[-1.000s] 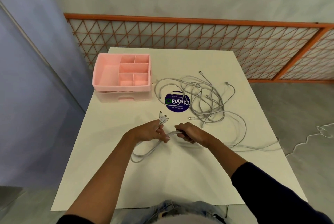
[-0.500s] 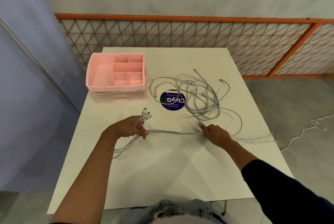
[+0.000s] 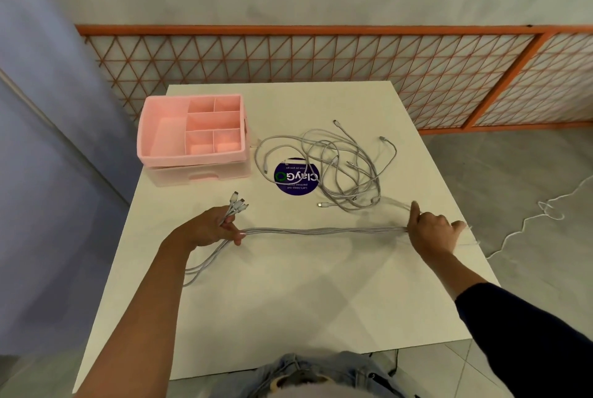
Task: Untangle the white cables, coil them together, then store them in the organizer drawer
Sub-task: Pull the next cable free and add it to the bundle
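Observation:
A bundle of white cables [image 3: 324, 231] stretches straight across the white table [image 3: 288, 301] between my hands. My left hand [image 3: 210, 229] grips the bundle near its plug ends [image 3: 237, 201], which stick up past my fingers; loops hang below my wrist. My right hand [image 3: 430, 230] is closed around the bundle far to the right, near the table edge. A loose tangle of white cable [image 3: 346, 169] lies behind the stretched part. The pink organizer [image 3: 192, 134] stands at the back left, its drawer [image 3: 199, 174] closed underneath.
A round purple sticker [image 3: 296, 177] lies on the table under the tangle. An orange lattice fence [image 3: 321, 60] runs behind the table. A thin white cord [image 3: 529, 221] trails on the grey floor to the right.
My right hand has slid to the right along the bundle, from close beside the left hand to the table's right edge. The cables between the hands have pulled out straight.

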### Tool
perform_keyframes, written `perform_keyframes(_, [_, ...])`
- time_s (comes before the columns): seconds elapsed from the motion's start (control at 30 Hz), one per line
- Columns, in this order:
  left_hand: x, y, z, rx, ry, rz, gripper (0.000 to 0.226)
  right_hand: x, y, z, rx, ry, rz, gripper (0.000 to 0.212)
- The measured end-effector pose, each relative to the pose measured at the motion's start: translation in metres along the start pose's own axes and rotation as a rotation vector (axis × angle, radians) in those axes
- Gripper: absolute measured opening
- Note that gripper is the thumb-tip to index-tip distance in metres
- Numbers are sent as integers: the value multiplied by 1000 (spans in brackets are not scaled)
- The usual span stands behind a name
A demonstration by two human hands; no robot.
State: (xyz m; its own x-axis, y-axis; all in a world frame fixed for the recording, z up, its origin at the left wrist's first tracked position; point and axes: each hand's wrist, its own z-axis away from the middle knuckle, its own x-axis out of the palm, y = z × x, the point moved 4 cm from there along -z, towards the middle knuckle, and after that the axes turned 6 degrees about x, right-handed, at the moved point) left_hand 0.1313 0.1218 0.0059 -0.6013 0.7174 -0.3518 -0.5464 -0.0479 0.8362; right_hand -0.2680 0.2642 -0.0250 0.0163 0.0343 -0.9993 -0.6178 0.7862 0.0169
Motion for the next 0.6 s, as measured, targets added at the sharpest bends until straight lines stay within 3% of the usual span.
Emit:
perform_keyframes(0.2, [13,4,-9,-3,-50,-40,39,-14,9,-5,227,-4,-243,64])
perform_keyframes(0.37, [8,-5,-13,-17,-48,-56,41,2,24,3,447,-195,-348,32])
perform_keyframes(0.53, [3,-9,-13,-19,-53,-75,41,9,43,8,764,-164,-620,55])
perform_keyframes(0.6, [4,-8,-14,-15,-56,-73,42,17,49,6,864,-165,-831,46])
